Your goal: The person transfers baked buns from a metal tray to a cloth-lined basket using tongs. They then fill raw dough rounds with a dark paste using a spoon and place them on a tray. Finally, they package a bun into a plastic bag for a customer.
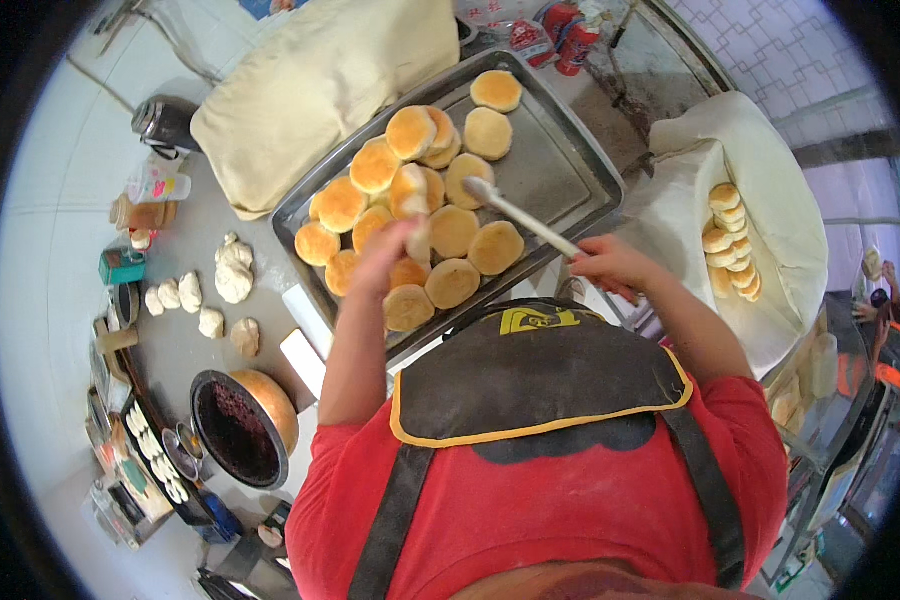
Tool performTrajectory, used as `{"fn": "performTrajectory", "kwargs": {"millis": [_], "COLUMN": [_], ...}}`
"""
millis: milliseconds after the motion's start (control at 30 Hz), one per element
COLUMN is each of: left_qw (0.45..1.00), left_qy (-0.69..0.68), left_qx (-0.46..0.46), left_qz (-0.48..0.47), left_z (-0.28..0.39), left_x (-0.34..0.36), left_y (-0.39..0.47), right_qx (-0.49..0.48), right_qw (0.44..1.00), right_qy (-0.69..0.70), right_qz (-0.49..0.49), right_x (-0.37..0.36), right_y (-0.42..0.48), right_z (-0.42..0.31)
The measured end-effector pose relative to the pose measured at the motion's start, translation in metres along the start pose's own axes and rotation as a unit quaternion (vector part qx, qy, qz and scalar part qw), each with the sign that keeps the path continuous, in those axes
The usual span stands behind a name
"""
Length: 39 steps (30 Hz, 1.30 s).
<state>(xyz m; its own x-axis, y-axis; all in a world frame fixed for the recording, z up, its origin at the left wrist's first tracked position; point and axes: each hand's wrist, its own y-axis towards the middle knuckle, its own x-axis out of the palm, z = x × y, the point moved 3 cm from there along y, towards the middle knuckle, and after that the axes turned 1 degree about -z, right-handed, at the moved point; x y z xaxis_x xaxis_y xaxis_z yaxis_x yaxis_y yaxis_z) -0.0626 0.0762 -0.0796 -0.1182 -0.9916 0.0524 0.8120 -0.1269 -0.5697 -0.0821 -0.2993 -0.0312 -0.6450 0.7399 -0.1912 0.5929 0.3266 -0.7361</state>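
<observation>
A large dark metal baking tray (570, 139) lies tilted across the view, holding many round golden-brown flatbreads (495, 91), some overlapping. My left hand (390, 251) is blurred over the tray's lower middle, with a flatbread (418, 241) upright at its fingers; whether it grips that bread cannot be made out. In my right hand (607, 262), at the tray's lower right edge, is the handle of a long pale tool (529, 219), perhaps a brush or tongs. The tool's rounded tip rests over or just above a flatbread near the tray's middle.
Right stands a cloth-lined basket or bin (787, 247) with stacked breads (727, 240). Cream cloth (300, 105) covers something behind the tray. Left, the counter bears dough pieces (234, 270) and a dark-filled bowl (240, 431). Fire extinguishers (576, 46) stand behind. Another person's hand (889, 276) shows far right.
</observation>
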Motion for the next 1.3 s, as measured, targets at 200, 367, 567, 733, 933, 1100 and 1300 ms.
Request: {"fn": "performTrajectory", "kwargs": {"millis": [200, 367, 567, 733, 933, 1100, 1300], "left_qw": [0.985, 0.838, 0.866, 0.95, 0.998, 0.992, 0.98], "left_qy": [-0.088, 0.426, 0.36, 0.12, 0.057, -0.004, 0.079], "left_qx": [0.142, 0.295, 0.27, 0.236, 0.016, 0.025, 0.177], "left_qz": [-0.038, 0.169, 0.219, 0.169, 0.0, -0.125, -0.036], "left_z": [0.077, 0.12, 0.083, 0.087, 0.097, 0.101, 0.144], "left_x": [0.032, 0.113, 0.092, 0.091, 0.077, 0.032, 0.22], "left_y": [-0.01, 0.084, 0.162, 0.173, 0.152, 0.162, 0.075], "right_qx": [-0.142, -0.068, -0.099, -0.07, -0.121, -0.197, -0.271], "right_qw": [0.971, 0.962, 0.974, 0.981, 0.987, 0.976, 0.945], "right_qy": [-0.068, 0.196, 0.176, 0.179, 0.106, 0.066, -0.045], "right_qz": [0.182, 0.179, 0.105, 0.032, -0.004, -0.071, 0.178], "right_x": [0.003, -0.018, -0.016, -0.019, -0.012, -0.03, -0.082], "right_y": [-0.043, -0.053, -0.021, -0.003, 0.054, 0.057, -0.106], "right_z": [0.036, 0.037, 0.012, 0.004, 0.049, 0.015, 0.144]}}
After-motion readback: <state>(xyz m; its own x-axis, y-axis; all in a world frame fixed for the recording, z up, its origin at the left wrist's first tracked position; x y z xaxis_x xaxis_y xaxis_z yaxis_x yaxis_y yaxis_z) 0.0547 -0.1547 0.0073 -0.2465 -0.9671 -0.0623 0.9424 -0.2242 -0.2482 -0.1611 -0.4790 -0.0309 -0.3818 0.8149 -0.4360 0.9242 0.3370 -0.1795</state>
